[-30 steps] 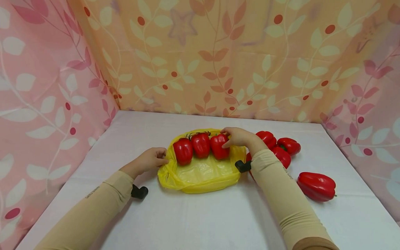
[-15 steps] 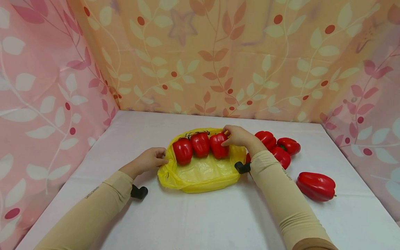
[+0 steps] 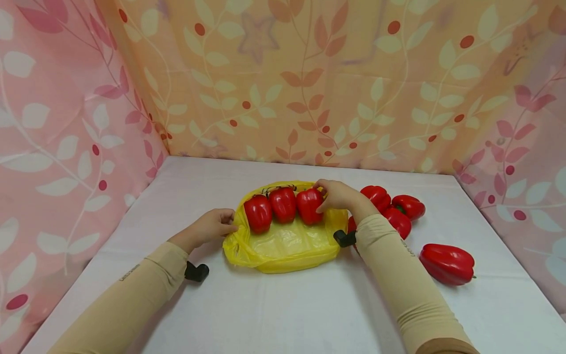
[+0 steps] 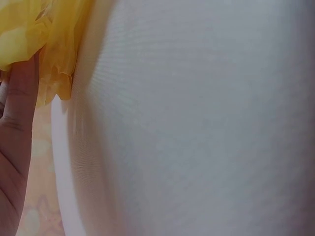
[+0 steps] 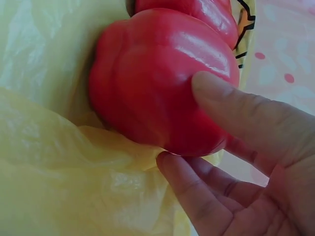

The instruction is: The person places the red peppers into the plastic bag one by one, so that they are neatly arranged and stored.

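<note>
Inspector: State the position of the item in hand.

Clerk: The end pepper (image 3: 309, 206) is inside the yellow bag (image 3: 300, 265), at the right of a row of three. The middle pepper (image 3: 283, 205) is just beside it, with the left pepper (image 3: 258, 215) beyond. The bag rests on the counter (image 3: 283, 309).

Inspector: And the grip on each side?

Clerk: The right hand (image 3: 340, 194) holds the end pepper lightly, thumb on its glossy side and fingers about its near edge. The left hand (image 3: 214, 227) pinches the bag's left edge; exactly how its fingertips meet is hidden by the folds.

Inspector: Expected handling?

Clerk: The pepper is judged light and fairly firm, its smooth skin liable to slip under a fingertip touch. Hold is best taken across the broad shoulders, thumb opposite fingers. The bag appears thin and limp; hard pulling could tear it, so a gathered fold of the rim is the sounder place.

Inspector: Anything outside the bag?

Clerk: A cluster of peppers (image 3: 399, 223) lies to the right, partly behind the right arm, so no count is certified. One loose pepper (image 3: 447, 264) lies on its side, apart from them.
</note>
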